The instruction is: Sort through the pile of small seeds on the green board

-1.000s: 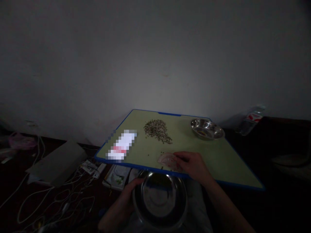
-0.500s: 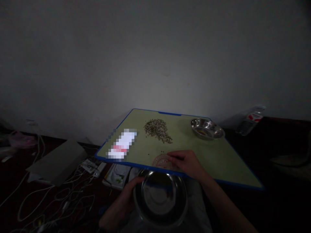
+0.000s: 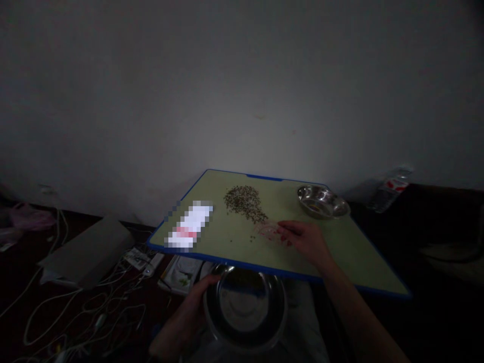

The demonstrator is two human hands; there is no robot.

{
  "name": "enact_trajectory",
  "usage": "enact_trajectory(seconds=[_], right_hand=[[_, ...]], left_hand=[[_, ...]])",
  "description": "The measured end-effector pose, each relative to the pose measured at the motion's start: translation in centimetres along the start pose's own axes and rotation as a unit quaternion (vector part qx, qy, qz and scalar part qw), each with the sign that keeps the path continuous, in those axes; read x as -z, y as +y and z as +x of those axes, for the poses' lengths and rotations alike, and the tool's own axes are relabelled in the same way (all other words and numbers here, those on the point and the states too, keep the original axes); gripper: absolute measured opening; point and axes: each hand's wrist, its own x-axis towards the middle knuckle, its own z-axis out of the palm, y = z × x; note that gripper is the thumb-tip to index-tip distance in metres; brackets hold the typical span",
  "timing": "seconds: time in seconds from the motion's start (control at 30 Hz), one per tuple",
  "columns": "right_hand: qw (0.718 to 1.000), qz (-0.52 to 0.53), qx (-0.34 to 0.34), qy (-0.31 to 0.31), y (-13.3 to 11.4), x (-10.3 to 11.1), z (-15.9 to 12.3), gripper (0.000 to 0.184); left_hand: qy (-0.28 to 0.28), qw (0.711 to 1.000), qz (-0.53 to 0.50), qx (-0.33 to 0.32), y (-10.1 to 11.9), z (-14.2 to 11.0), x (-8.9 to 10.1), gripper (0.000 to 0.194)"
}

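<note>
My left hand (image 3: 200, 297) grips the left rim of a shiny metal bowl (image 3: 245, 338), which sits below the table's near edge, over my lap. Over the table, my right hand (image 3: 304, 241) pinches a thin, see-through piece with red print (image 3: 266, 231), perhaps a plastic lid; its exact kind is unclear. The piece's far edge lies close to the near tip of a spread of small dark and pale grains (image 3: 244, 199). A few loose grains (image 3: 251, 238) lie nearer to me, left of the piece. A second metal bowl (image 3: 324, 202) stands at the table's back right.
The pale green table (image 3: 348, 252) has a blue edge, and a blurred-out bright rectangle (image 3: 191, 224) lies on its left. A wall (image 3: 242, 101) rises behind. A plastic bottle (image 3: 389, 189) leans at the right. Tangled cables (image 3: 98, 312) and a grey box (image 3: 88, 249) cover the left floor.
My right hand has moved forward and right, carrying the see-through piece from the table's near edge towards the grains. My left hand and its bowl have shifted slightly left.
</note>
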Motion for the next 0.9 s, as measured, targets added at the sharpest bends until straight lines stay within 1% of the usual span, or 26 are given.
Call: enact_trajectory(seconds=[0.07,0.13,0.23,0.3,0.4,0.5,0.63,0.7,0.9], right_hand=[[1.000,-0.021,0.005,0.002,0.0,0.0,0.4,0.029],[0.999,-0.039,0.015,-0.001,-0.1,-0.4,0.7,0.028],[0.998,-0.064,0.023,-0.007,0.0,-1.1,1.3,0.028],[0.996,-0.080,0.026,-0.020,0.1,-1.5,1.6,0.027],[0.994,-0.093,0.040,-0.038,0.2,-1.9,1.6,0.026],[0.994,-0.085,0.045,-0.057,0.0,-2.0,1.1,0.026],[0.992,-0.062,0.054,-0.095,-0.7,-2.0,0.0,0.025],[0.991,-0.054,0.061,-0.102,-1.1,-2.1,-0.6,0.025],[0.990,-0.027,0.070,-0.117,-2.0,-2.3,-2.1,0.024]], left_hand=[[0.020,1.000,0.006,0.016,0.5,-0.4,-0.8,0.017],[0.033,0.999,0.005,0.022,0.8,-0.6,-1.1,0.019],[0.032,0.999,-0.012,0.019,0.8,-0.6,-1.0,0.019],[0.024,0.999,-0.019,0.014,0.7,-0.6,-0.9,0.018],[0.029,0.999,-0.016,0.017,0.6,-0.5,-0.7,0.018],[0.032,0.999,-0.014,0.027,0.7,-0.4,-0.5,0.017],[0.043,0.999,-0.012,0.023,0.8,-0.3,-0.4,0.017],[0.046,0.999,-0.007,0.025,0.8,-0.3,-0.4,0.016],[0.004,1.000,-0.010,0.023,0.5,-0.2,-0.3,0.015]])
